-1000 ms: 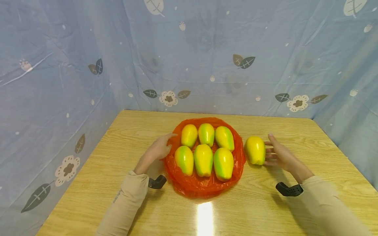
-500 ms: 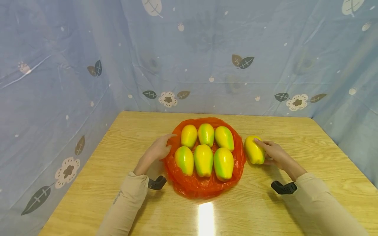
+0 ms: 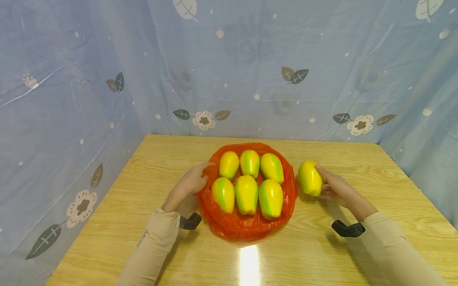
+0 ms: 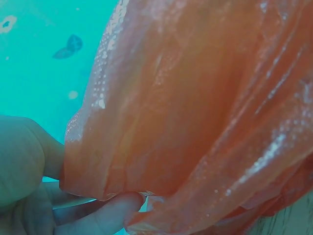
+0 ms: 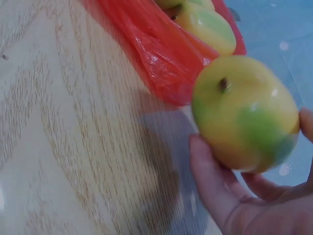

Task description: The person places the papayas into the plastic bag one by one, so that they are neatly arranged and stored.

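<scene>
My right hand [image 3: 341, 190] grips a yellow-green mango [image 3: 310, 178] just right of the red plastic bag [image 3: 247, 228]. Thumb and fingers curl round the mango [image 5: 244, 112] in the right wrist view, and it appears raised off the table, with a shadow below. At the bag's left rim, my left hand [image 3: 191, 180] holds the thin plastic [image 4: 161, 122] between thumb and fingers, part of them hidden behind it. The bag lies spread wide, and several more mangoes [image 3: 246, 194] sit inside it in two rows.
The pale wooden table [image 3: 154, 159] reaches back to a blue patterned curtain [image 3: 250, 79], which also hangs along the left and right sides. A bright light reflection [image 3: 248, 262] lies on the table in front of the bag.
My right hand, first open beside the mango, has closed round it and shifted it slightly up and to the right. The left hand and the bag stay in place.
</scene>
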`<state>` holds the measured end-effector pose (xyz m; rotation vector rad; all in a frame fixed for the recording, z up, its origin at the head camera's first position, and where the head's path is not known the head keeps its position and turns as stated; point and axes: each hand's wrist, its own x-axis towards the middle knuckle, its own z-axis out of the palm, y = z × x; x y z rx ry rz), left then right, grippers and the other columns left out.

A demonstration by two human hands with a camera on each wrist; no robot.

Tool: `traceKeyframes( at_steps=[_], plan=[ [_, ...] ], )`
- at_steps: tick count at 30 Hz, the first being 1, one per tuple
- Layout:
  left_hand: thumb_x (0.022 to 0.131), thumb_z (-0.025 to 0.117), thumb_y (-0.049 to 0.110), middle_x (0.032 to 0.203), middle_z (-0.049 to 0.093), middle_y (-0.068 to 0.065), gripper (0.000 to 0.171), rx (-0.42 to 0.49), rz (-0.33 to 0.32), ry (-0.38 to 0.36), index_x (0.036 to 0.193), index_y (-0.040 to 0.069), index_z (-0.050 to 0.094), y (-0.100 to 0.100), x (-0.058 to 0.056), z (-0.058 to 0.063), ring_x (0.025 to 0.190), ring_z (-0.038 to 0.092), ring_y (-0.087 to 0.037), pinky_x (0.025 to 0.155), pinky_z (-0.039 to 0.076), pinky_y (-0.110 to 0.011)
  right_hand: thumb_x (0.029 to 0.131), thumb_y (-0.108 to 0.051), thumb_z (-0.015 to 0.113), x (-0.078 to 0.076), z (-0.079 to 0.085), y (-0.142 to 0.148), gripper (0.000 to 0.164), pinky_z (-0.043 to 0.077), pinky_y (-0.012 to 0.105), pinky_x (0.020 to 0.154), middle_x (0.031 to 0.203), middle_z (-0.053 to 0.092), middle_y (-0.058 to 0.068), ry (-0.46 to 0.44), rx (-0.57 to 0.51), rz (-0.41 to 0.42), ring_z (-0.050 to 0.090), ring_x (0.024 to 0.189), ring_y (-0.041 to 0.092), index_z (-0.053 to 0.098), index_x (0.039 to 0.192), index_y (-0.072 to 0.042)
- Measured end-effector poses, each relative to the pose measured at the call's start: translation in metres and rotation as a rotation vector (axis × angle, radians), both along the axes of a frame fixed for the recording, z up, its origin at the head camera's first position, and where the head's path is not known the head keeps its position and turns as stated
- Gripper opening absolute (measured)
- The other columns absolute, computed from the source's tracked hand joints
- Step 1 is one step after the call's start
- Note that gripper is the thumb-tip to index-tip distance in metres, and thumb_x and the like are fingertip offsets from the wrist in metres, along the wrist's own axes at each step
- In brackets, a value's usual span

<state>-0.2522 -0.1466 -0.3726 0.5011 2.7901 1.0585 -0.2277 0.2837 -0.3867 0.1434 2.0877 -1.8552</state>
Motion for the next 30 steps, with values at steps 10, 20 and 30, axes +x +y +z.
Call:
traceKeyframes(
  at_steps=[10,20,30],
  plan=[
    [0.091,0.047,-0.006,0.121,0.051,-0.020,0.048,0.006,-0.014,0.026,0.138,0.001,0.046,-0.001,0.002,0.001,0.044,0.031,-0.011,0.043,0.037,-0.025,0.099,-0.048,0.038,0.000,0.004,0.001,0.036,0.053,0.036,0.077,0.100,0.057,0.002,-0.023,-0.284,-0.014,0.062,0.089,0.014,0.038,0.121,-0.019],
    [0.091,0.048,-0.006,0.128,0.050,-0.020,0.050,-0.001,-0.004,0.017,0.140,0.003,0.045,-0.001,0.001,-0.002,0.044,0.033,-0.012,0.044,0.036,-0.024,0.099,-0.046,0.039,-0.002,0.014,-0.012,0.034,0.051,0.034,0.079,0.102,0.056,0.002,-0.001,-0.364,0.001,0.060,0.091,0.015,0.039,0.120,-0.019],
    [0.092,0.049,-0.005,0.127,0.050,-0.019,0.049,-0.006,-0.011,0.034,0.139,0.003,0.046,0.001,0.002,0.001,0.045,0.032,-0.013,0.045,0.036,-0.025,0.098,-0.047,0.042,-0.004,0.021,-0.032,0.035,0.050,0.032,0.078,0.100,0.057,0.002,0.016,-0.360,-0.019,0.059,0.090,0.014,0.038,0.120,-0.020]
  ],
)
